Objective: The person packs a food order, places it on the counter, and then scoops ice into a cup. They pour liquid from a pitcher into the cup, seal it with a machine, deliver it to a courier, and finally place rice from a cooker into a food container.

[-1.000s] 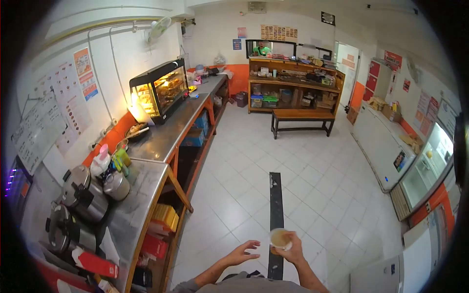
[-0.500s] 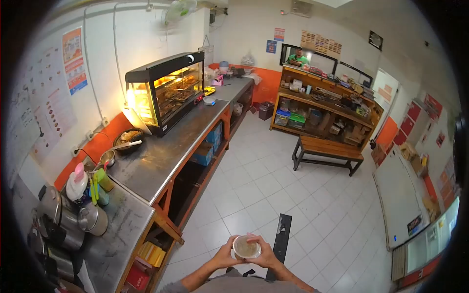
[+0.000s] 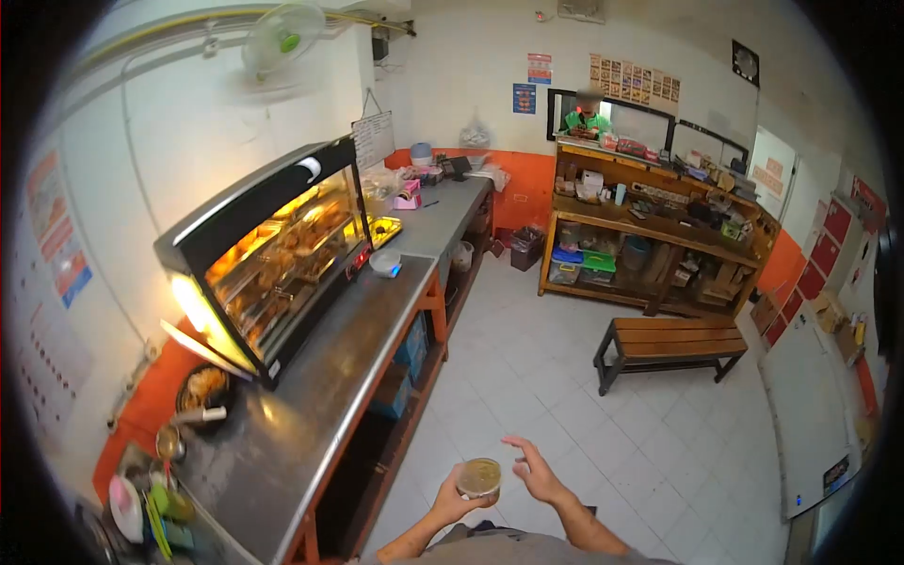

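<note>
Whereas both hands clasped the small cup [image 3: 480, 476] half a second ago, only the left hand [image 3: 454, 504] holds it now, its fingers wrapped around the cup's side from below. The cup sits upright at chest height over the white tiled floor [image 3: 527, 377], with a brownish fill showing at its top. The right hand [image 3: 537, 474] has let go and hangs just beside the cup, not touching it, with its fingers spread wide. The person has walked on along the steel surface [image 3: 348, 377], so the lit food warmer [image 3: 273, 254] looms much nearer at the left. The wooden bench [image 3: 670, 341] stands well apart, ahead to the right.
</note>
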The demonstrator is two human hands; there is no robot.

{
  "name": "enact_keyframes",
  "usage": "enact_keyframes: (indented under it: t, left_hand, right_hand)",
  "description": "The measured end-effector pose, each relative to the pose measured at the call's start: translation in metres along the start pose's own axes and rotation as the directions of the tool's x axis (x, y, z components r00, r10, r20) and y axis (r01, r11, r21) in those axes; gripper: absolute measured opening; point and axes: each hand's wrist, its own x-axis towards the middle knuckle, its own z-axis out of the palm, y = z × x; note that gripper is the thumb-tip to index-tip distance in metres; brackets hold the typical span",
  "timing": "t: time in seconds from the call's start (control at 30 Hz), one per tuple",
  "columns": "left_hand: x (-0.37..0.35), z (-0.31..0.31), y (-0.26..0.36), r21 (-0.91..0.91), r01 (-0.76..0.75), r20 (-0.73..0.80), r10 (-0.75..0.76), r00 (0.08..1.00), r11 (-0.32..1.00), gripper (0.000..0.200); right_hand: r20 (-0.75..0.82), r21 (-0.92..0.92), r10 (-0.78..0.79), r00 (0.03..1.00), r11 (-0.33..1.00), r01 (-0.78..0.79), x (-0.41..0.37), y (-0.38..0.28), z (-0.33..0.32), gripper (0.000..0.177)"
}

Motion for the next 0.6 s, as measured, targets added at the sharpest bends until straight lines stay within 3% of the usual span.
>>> enact_keyframes:
  t: [0.07,0.13,0.17,0.23,0.33,0.4,0.43,0.47,0.5,0.53,0.57,0.6]
  left_hand:
    - [0.052,-0.041,0.003,0.084,-0.001,-0.184,0.017,0.983,0.996,0.074]
    - [0.102,-0.083,-0.001,0.118,-0.011,-0.229,0.038,0.973,0.993,0.073]
    - [0.127,-0.104,-0.011,0.029,-0.015,-0.321,0.024,0.947,0.999,0.073]
    - [0.182,-0.147,-0.039,-0.084,-0.011,-0.437,-0.026,0.899,0.996,0.073]
    - [0.272,-0.208,-0.091,-0.028,0.06,-0.548,-0.066,0.834,0.998,0.073]
    - [0.352,-0.245,-0.116,0.066,0.028,-0.569,0.015,0.822,0.997,0.071]
    - [0.396,-0.258,-0.113,0.099,0.088,-0.591,-0.013,0.806,0.991,0.07]
    - [0.441,-0.275,-0.119,-0.037,0.074,-0.553,-0.082,0.829,0.997,0.072]
    - [0.488,-0.286,-0.11,-0.06,0.101,-0.555,-0.117,0.823,0.993,0.072]
    - [0.538,-0.321,-0.167,-0.098,0.148,-0.466,-0.177,0.867,0.984,0.073]
    - [0.585,-0.321,-0.138,-0.079,0.148,-0.555,-0.167,0.815,0.986,0.073]
    - [0.637,-0.335,-0.143,-0.046,0.135,-0.55,-0.138,0.824,0.99,0.075]
  right_hand:
    - [-0.011,-0.054,-0.081,0.997,0.995,0.08,0.1,0.005,-0.012,0.05]
    - [0.244,-0.174,-0.061,0.968,0.979,0.106,0.196,0.003,-0.022,0.048]
    - [0.23,-0.182,-0.06,0.971,0.978,0.104,0.239,0.009,-0.025,0.048]
    - [0.473,-0.43,-0.004,0.881,0.872,0.235,0.326,0.029,-0.035,0.045]
    - [0.423,-0.55,0.002,0.906,0.795,0.255,0.434,0.093,-0.057,0.047]
    - [0.223,-0.227,0.143,0.964,0.97,-0.091,0.483,0.16,-0.08,0.051]
    - [0.076,-0.256,0.214,0.974,0.948,-0.188,0.491,0.207,-0.094,0.052]
    - [-0.082,-0.274,0.269,0.96,0.92,-0.281,0.493,0.252,-0.112,0.053]
    - [-0.157,-0.303,0.412,0.897,0.845,-0.441,0.482,0.304,-0.133,0.051]
    - [-0.126,-0.425,0.431,0.893,0.79,-0.441,0.456,0.414,-0.157,0.049]
    - [0.028,-0.734,0.479,0.878,0.605,-0.307,0.425,0.42,-0.183,0.039]
    - [-0.077,-0.465,0.76,0.646,0.545,-0.697,0.373,0.47,-0.205,0.037]
